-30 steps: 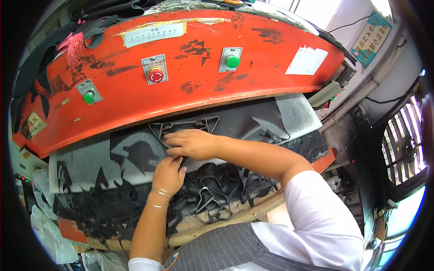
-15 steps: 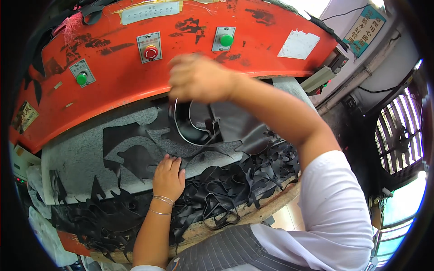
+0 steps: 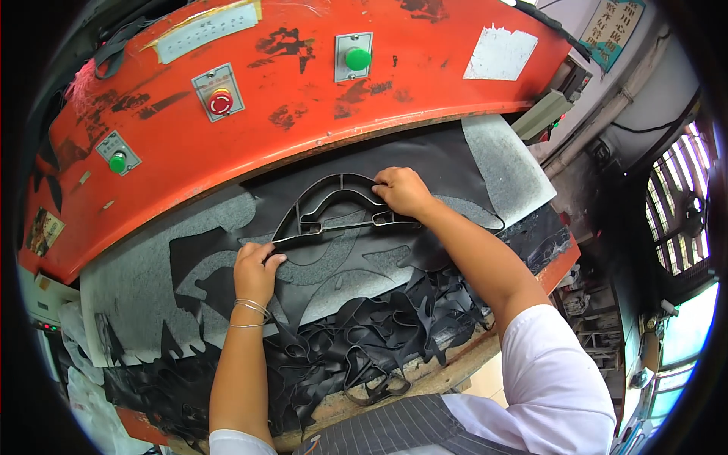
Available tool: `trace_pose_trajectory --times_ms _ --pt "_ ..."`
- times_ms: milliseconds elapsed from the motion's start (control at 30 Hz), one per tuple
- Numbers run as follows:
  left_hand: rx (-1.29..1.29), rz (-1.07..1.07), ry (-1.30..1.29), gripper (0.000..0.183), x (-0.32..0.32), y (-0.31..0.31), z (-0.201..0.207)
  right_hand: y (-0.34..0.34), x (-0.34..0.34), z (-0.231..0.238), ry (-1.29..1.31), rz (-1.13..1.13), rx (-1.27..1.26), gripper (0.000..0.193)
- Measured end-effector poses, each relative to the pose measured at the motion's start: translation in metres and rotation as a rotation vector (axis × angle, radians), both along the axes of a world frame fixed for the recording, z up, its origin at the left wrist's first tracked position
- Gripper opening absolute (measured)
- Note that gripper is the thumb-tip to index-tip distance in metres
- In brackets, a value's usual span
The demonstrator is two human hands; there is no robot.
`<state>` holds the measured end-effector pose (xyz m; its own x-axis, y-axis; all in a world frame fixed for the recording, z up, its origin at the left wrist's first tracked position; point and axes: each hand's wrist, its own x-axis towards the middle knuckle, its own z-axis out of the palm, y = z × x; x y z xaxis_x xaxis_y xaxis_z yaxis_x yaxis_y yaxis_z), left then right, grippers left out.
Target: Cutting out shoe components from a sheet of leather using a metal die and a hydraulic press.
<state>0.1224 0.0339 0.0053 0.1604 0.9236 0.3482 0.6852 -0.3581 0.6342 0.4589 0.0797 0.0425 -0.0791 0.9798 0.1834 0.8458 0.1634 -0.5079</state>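
Note:
A curved steel-strip cutting die (image 3: 345,225) rests on a black leather sheet (image 3: 447,161) on the grey cutting board. My right hand (image 3: 406,191) grips the die's upper right end, fingers bent over the rim. At its lower left tip is my left hand (image 3: 256,269), with thumb and fingers closed around the corner of the strip. Curved cut-outs in the leather bare the grey board beneath and beside the die.
Behind the board rises the red press beam (image 3: 288,98) with a red stop button (image 3: 220,101) and green buttons (image 3: 358,58). Black leather scraps (image 3: 379,318) are heaped along the near edge. The grey board (image 3: 136,280) shows at left.
My right hand has come down from above the board, bringing the die, which now lies flatter on the leather. My left hand has shifted left and up to the die's tip.

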Motion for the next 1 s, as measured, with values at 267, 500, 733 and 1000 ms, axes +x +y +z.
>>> trace_pose_trajectory --times_ms 267,500,733,1000 --pt "0.053 0.012 0.011 0.014 0.008 0.01 -0.002 -0.025 0.017 0.004 0.377 -0.014 -0.179 0.05" --pt "0.068 0.019 0.037 0.013 0.011 0.016 0.002 -0.057 0.062 -0.02 -0.066 0.293 -0.045 0.077" --pt "0.087 -0.025 0.036 0.013 0.018 0.02 0.0 -0.049 0.069 -0.025 -0.027 0.279 -0.016 0.072" --pt "0.054 0.011 0.037 0.013 0.016 0.016 0.0 -0.051 0.066 -0.028 -0.013 0.304 0.012 0.069"
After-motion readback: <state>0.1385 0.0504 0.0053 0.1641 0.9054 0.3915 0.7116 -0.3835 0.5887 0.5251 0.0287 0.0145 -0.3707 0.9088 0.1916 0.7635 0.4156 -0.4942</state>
